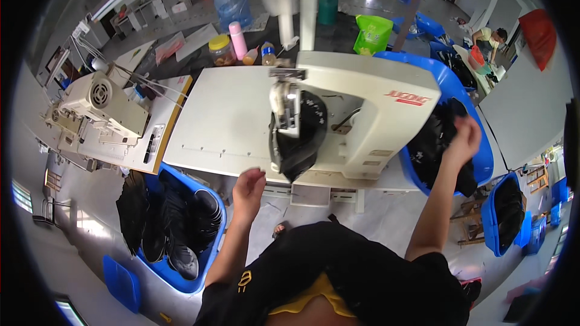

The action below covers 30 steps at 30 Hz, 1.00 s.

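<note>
A black shoe upper [299, 139] with small white marks hangs on the sewing machine [374, 93], under its head. My left hand [248, 187] is by the table's front edge, left of that upper and apart from it. Its fingers are curled in, with nothing visible in them. On the right, my right hand [465, 140] reaches over a blue tub [481, 148] of black uppers. Its fingers are closed on a black shoe upper [448, 113] at the top of the pile; the fingertips are partly blurred.
At my lower left, another blue tub [215, 247] holds several black uppers. A second sewing machine [99, 102] stands on the left table. A jar [222, 51], a pink bottle [237, 40] and a green bag [371, 34] line the far side. A co-worker [488, 42] sits at far right.
</note>
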Each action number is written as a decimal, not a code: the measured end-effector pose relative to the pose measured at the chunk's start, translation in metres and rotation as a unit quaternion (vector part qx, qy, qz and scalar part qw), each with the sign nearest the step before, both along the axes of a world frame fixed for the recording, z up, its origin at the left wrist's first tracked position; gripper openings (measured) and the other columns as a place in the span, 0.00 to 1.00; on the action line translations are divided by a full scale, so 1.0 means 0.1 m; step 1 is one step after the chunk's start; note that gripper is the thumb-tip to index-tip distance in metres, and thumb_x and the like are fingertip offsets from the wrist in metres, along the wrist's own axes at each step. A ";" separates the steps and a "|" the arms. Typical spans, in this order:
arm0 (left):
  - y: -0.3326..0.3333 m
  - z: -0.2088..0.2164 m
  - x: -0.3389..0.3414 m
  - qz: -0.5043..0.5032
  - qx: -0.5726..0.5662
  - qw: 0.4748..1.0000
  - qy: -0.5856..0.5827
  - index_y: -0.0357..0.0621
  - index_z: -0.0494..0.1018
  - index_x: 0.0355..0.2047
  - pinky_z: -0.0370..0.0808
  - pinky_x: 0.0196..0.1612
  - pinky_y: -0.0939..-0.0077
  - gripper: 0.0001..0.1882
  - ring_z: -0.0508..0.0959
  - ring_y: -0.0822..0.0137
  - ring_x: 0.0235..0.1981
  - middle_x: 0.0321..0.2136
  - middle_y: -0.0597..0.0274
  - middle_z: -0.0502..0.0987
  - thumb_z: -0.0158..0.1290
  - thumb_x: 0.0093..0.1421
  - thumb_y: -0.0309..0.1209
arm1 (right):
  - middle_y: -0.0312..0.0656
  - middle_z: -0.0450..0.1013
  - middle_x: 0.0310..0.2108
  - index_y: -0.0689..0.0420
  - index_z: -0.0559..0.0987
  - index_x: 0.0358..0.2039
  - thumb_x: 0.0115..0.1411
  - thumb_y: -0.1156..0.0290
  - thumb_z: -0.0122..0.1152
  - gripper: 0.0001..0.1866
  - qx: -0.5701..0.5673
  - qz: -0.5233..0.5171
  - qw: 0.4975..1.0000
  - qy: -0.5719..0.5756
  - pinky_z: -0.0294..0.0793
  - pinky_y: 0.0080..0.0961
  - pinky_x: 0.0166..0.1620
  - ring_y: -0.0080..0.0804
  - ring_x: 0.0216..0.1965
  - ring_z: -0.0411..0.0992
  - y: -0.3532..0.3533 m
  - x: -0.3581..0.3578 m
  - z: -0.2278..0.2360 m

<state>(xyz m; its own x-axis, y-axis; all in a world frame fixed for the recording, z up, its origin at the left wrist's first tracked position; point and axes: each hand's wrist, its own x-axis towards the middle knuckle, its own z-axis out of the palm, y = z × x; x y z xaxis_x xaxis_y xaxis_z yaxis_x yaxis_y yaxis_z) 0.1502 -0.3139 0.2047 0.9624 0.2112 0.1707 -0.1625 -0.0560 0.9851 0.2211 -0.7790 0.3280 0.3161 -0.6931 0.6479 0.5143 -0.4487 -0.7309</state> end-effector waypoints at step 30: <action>0.22 1.19 1.44 -0.409 -0.039 0.904 -0.121 0.37 0.66 0.43 0.67 0.42 0.84 0.17 0.71 0.77 0.37 0.36 0.65 0.74 0.56 0.54 0.22 | 0.28 0.67 0.25 0.61 0.73 0.30 0.58 0.69 0.58 0.08 0.002 0.555 0.795 0.245 0.63 0.14 0.34 0.13 0.29 0.62 2.45 0.37 -0.11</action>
